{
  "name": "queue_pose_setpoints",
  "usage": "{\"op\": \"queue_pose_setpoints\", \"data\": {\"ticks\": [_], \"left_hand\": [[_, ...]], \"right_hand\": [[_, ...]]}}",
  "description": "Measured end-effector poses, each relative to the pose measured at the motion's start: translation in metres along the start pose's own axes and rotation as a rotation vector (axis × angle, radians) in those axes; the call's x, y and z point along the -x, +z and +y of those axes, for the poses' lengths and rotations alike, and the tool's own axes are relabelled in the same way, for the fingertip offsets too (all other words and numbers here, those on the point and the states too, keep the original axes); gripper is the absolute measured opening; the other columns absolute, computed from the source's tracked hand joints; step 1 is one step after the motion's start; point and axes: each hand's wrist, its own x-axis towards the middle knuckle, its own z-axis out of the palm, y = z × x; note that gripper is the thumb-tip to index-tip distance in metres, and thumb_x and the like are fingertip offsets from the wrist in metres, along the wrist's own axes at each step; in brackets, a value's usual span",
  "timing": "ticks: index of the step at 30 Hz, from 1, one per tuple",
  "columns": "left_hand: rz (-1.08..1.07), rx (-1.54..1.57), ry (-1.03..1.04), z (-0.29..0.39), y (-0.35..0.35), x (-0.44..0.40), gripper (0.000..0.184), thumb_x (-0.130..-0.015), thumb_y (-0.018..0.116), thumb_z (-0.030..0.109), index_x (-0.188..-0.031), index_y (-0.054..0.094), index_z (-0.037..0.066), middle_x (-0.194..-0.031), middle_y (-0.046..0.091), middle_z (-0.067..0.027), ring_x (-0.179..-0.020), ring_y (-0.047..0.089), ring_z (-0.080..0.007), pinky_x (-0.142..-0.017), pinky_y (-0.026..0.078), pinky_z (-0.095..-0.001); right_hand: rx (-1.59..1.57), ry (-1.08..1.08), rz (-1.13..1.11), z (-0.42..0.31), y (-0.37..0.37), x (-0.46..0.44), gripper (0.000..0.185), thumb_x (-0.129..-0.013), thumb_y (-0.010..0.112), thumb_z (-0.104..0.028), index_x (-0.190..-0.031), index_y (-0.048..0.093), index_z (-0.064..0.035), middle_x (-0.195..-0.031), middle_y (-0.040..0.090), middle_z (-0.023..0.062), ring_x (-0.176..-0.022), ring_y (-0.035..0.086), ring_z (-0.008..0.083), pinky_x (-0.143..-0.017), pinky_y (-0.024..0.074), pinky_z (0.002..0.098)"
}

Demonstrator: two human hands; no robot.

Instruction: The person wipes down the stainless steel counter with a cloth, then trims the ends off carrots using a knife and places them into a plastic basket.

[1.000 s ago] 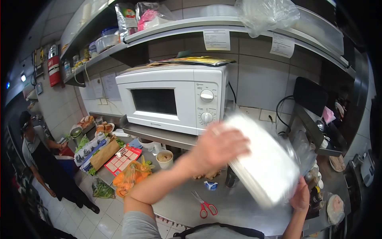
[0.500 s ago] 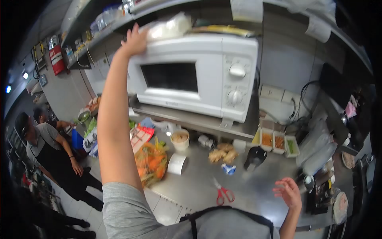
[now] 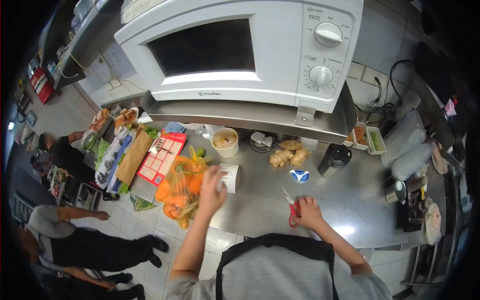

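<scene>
My left hand (image 3: 211,192) is raised beside a clear plastic bag of orange produce (image 3: 176,192), its fingers apart and slightly curled. Just behind those fingers lies a curled white paper slip (image 3: 230,178); I see no grip on it. On the steel counter, my right hand (image 3: 308,214) has its fingers closed over the red handles of a pair of scissors (image 3: 294,216). The scissors' blades point away and to the left. Beyond them are a small blue-and-white object (image 3: 299,175) and pieces of ginger root (image 3: 290,156).
A white microwave (image 3: 235,55) stands on a steel shelf (image 3: 240,112) above the counter (image 3: 265,210). A tub (image 3: 225,142), a black lidded cup (image 3: 335,160) and small food trays (image 3: 375,140) line the back. Other people (image 3: 95,245) stand at left.
My left hand has come down from the microwave's top to beside the produce bag. My right hand has moved left onto the scissors. The view has tilted down.
</scene>
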Motion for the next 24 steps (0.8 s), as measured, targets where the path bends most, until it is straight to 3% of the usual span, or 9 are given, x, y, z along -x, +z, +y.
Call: {"op": "queue_pose_setpoints", "data": {"ticks": [4, 7, 8, 10, 12, 14, 20, 21, 24], "left_hand": [[0.011, -0.343, -0.123, -0.069, 0.089, 0.065, 0.051, -0.081, 0.060, 0.010, -0.126, 0.042, -0.003, -0.127, 0.045, -0.0250, -0.114, 0.046, -0.0411, -0.093, 0.039, -0.0480], [-0.311, -0.242, -0.558, -0.060, 0.100, 0.054, 0.073, -0.080, 0.067, 0.023, -0.136, 0.029, -0.005, -0.126, 0.046, -0.0260, -0.115, 0.045, -0.0417, -0.098, 0.034, -0.0499], [-0.352, -0.393, -0.420, -0.076, 0.106, 0.066, 0.078, -0.077, 0.070, 0.023, -0.136, 0.028, -0.006, -0.126, 0.047, -0.0250, -0.113, 0.045, -0.0413, -0.096, 0.036, -0.0482], [-0.303, -0.302, -0.524, -0.070, 0.106, 0.066, 0.080, -0.071, 0.070, 0.011, -0.137, 0.027, -0.004, -0.127, 0.048, -0.0249, -0.112, 0.047, -0.0410, -0.099, 0.037, -0.0435], [-0.237, 0.006, -0.645, -0.060, 0.109, 0.067, 0.074, -0.071, 0.065, 0.001, -0.137, 0.032, 0.001, -0.124, 0.051, -0.0224, -0.113, 0.050, -0.0371, -0.100, 0.037, -0.0393], [-0.259, 0.262, -0.528, -0.037, 0.124, 0.069, 0.064, -0.072, 0.061, -0.004, -0.132, 0.040, 0.002, -0.122, 0.053, -0.0202, -0.112, 0.053, -0.0330, -0.098, 0.039, -0.0362], [-0.543, 0.554, -0.359, 0.099, 0.160, 0.042, 0.047, -0.075, 0.051, -0.014, -0.121, 0.056, 0.000, -0.120, 0.054, -0.0159, -0.106, 0.057, -0.0225, -0.087, 0.045, -0.0291], [-0.571, 0.579, -0.353, 0.115, 0.163, 0.036, 0.048, -0.076, 0.050, -0.015, -0.122, 0.055, 0.000, -0.120, 0.054, -0.0146, -0.104, 0.057, -0.0211, -0.084, 0.047, -0.0272], [-0.665, 0.489, -0.303, 0.161, 0.152, 0.012, 0.052, -0.076, 0.049, -0.015, -0.125, 0.053, 0.000, -0.117, 0.055, -0.0141, -0.100, 0.059, -0.0186, -0.073, 0.048, -0.0235]], "right_hand": [[-0.133, -0.007, -0.066, 0.037, 0.021, -0.009, 0.061, -0.061, 0.074, -0.023, -0.116, 0.055, -0.0056, -0.097, 0.056, 0.0179, -0.095, 0.054, 0.0366, -0.085, 0.0478, 0.0404], [-0.331, -0.002, 0.006, 0.065, -0.026, 0.023, 0.051, -0.063, 0.073, -0.016, -0.111, 0.058, -0.0048, -0.087, 0.061, 0.0156, -0.086, 0.059, 0.0298, -0.079, 0.0507, 0.0375], [-0.408, -0.019, 0.046, 0.077, -0.048, 0.043, 0.048, -0.064, 0.074, -0.014, -0.109, 0.058, -0.0046, -0.085, 0.062, 0.0147, -0.084, 0.061, 0.0268, -0.076, 0.0517, 0.0365], [-0.688, 0.076, 0.192, 0.101, -0.095, 0.093, 0.045, -0.068, 0.074, -0.009, -0.109, 0.057, -0.0043, -0.086, 0.063, 0.0113, -0.079, 0.062, 0.0199, -0.071, 0.0525, 0.0328], [-0.853, 0.122, 0.340, 0.135, -0.125, 0.133, 0.040, -0.073, 0.074, -0.005, -0.109, 0.057, -0.0036, -0.087, 0.064, 0.0069, -0.076, 0.063, 0.0133, -0.066, 0.0530, 0.0289], [-0.963, 0.215, 0.504, 0.161, -0.165, 0.187, 0.033, -0.078, 0.072, -0.003, -0.107, 0.055, -0.0021, -0.087, 0.064, 0.0032, -0.075, 0.064, 0.0115, -0.065, 0.0539, 0.0271], [-0.512, 0.295, 1.422, 0.262, -0.269, 0.303, 0.037, -0.084, 0.054, 0.007, -0.119, 0.047, -0.0026, -0.099, 0.062, 0.0053, -0.087, 0.062, 0.0121, -0.072, 0.0514, 0.0255], [-0.231, 0.333, 1.447, 0.279, -0.288, 0.308, 0.040, -0.081, 0.052, 0.009, -0.118, 0.047, -0.0034, -0.099, 0.062, 0.0084, -0.088, 0.063, 0.0139, -0.073, 0.0519, 0.0270], [-0.170, 0.516, 1.412, 0.344, -0.318, 0.291, 0.039, -0.077, 0.050, 0.006, -0.114, 0.051, -0.0074, -0.095, 0.061, 0.0149, -0.082, 0.065, 0.0245, -0.072, 0.0512, 0.0340]]}}
